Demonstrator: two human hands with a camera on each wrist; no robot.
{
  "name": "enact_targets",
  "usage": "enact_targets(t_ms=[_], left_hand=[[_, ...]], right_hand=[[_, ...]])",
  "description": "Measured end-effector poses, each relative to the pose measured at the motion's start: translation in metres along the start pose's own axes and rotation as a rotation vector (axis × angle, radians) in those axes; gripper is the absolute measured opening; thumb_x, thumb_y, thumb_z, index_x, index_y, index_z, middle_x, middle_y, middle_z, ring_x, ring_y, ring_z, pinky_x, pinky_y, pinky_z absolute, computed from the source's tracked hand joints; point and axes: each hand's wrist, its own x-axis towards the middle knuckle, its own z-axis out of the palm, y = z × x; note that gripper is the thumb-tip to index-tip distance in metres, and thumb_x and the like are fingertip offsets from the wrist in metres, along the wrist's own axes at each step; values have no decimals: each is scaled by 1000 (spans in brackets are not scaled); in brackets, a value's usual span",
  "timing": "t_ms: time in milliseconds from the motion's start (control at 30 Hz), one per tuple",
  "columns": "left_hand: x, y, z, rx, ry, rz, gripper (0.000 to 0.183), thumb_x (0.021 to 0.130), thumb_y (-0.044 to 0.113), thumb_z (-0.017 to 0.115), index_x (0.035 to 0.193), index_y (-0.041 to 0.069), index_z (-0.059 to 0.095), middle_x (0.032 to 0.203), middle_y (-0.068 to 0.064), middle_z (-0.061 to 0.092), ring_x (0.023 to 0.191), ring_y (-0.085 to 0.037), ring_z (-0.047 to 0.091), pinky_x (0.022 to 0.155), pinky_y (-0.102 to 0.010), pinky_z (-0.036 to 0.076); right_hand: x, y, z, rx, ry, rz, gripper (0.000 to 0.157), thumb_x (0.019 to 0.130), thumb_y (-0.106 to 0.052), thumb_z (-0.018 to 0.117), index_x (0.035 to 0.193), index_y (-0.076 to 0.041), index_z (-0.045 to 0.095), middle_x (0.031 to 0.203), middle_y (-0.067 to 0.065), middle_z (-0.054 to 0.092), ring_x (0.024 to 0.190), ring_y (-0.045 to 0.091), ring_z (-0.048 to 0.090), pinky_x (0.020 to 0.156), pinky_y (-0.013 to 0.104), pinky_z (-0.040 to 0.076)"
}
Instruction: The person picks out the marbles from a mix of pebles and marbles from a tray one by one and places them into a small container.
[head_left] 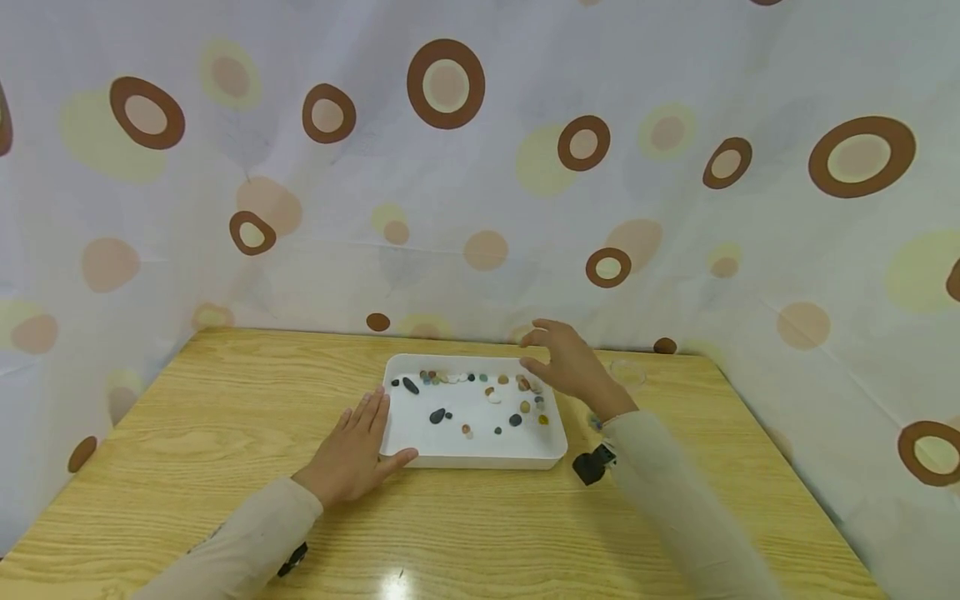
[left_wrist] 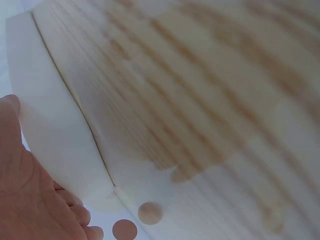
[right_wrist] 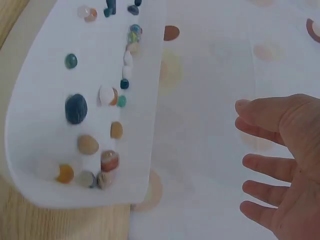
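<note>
A white rectangular tray (head_left: 480,460) stands on the wooden table, with several small stones of mixed colours in it. My left hand (head_left: 351,454) lies along the tray's left side, fingers straight and thumb at the front left corner. Above the back right corner, my right hand (head_left: 570,362) is raised with fingers spread and slightly bent, holding nothing. In the right wrist view a dark oval stone (right_wrist: 76,109), a tan stone (right_wrist: 88,144) and a reddish banded stone (right_wrist: 110,160) lie in the tray. Several stones line its back wall.
A clear round dish (head_left: 628,372) stands at the table's back right, partly behind the right wrist. Small bluish items (head_left: 595,422) show beside the right forearm. A patterned curtain (head_left: 480,167) borders the wooden table (head_left: 247,400) at the back and sides.
</note>
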Motion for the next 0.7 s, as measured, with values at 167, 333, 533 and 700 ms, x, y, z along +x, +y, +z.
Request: enact_targets(t_ms=[167,333,533,700], left_hand=[[-1,1,-2,-3,-4,-3,97,93,67,39,149,-9,15,157,-24,12,145,-40,12,115,-55,15],[-1,1,-4,-3,-7,-5,96,93,66,39,149,-9,16,157,-25,13,145,-40,12,115,-56,16],[0,1,-3,8,-7,3,96,93,66,39,149,-9,17,156,-25,14,144,-40,13,115,-56,17],[0,1,-2,15,-8,4,96,93,66,39,149,-9,17,156,-25,14,144,-40,13,114,-56,17]], right_hand=[[17,-26,25,-61,-43,-22,29,91,-21,67,117,-8,67,145,21,42,135,39,37,109,53,33],[31,-44,53,-81,-107,-19,32,92,-24,66,121,-10,65,147,19,40,136,36,36,109,50,34],[43,-52,81,-88,-171,13,35,92,-25,66,125,-12,64,149,18,37,138,34,34,109,47,35],[50,-55,97,-112,-173,-27,36,92,-25,66,126,-13,64,149,19,38,139,36,33,110,49,33]])
